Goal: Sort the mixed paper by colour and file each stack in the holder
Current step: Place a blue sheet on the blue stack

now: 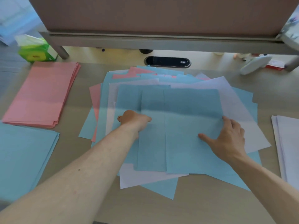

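Note:
A mixed pile of blue, white and pink sheets (178, 97) is spread over the middle of the desk, with blue sheets on top. My left hand (133, 119) rests on the pile's left part, its fingers curled under the edge of a blue sheet. My right hand (228, 138) lies flat on the top blue sheet at its right edge, fingers apart. A sorted pink stack (42, 94) lies at the far left. A sorted blue stack (22, 159) lies in front of it. A white stack (288, 147) is at the right edge. No holder is in view.
A green tissue pack (35, 49) stands at the back left. A black cable port (167, 61) sits in the desk behind the pile. A brown partition (161, 15) on a grey frame closes off the back. A white slipper-like object (254, 64) lies at the back right.

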A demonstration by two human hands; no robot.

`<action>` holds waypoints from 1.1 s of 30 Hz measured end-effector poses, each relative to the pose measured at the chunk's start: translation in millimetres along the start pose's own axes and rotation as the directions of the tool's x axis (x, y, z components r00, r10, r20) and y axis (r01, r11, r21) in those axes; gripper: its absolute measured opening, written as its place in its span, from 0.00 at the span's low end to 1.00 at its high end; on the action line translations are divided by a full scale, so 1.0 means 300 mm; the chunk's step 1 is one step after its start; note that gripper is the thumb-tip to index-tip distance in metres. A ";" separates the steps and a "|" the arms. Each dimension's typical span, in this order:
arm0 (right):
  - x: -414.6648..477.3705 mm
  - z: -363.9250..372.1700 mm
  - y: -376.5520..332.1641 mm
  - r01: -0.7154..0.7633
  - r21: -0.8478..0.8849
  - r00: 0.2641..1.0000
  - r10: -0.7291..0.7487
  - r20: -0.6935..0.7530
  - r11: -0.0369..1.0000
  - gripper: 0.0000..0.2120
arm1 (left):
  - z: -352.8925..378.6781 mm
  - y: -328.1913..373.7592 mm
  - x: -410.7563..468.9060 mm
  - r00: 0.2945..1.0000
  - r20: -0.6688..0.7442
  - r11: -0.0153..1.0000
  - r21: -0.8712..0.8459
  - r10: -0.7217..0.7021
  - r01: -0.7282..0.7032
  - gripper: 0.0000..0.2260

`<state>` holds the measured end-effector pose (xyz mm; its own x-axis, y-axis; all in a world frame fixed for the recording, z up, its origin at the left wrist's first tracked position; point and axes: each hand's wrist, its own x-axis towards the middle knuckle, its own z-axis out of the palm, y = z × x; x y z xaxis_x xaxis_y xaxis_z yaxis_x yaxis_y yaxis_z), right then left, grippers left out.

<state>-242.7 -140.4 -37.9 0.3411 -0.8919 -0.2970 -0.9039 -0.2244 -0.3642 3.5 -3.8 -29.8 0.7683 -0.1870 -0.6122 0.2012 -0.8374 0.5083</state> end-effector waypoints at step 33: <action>0.000 0.101 -0.355 -0.164 0.471 0.986 0.158 0.053 0.867 0.32 | -0.308 -0.211 0.007 0.952 0.195 0.941 -0.291 0.238 -0.175 0.08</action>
<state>-138.5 -104.7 -25.8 0.2076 -0.8940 -0.3970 -0.7181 0.1363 -0.6825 48.5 96.4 -7.2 0.6601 -0.4773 -0.5800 0.2313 -0.6056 0.7615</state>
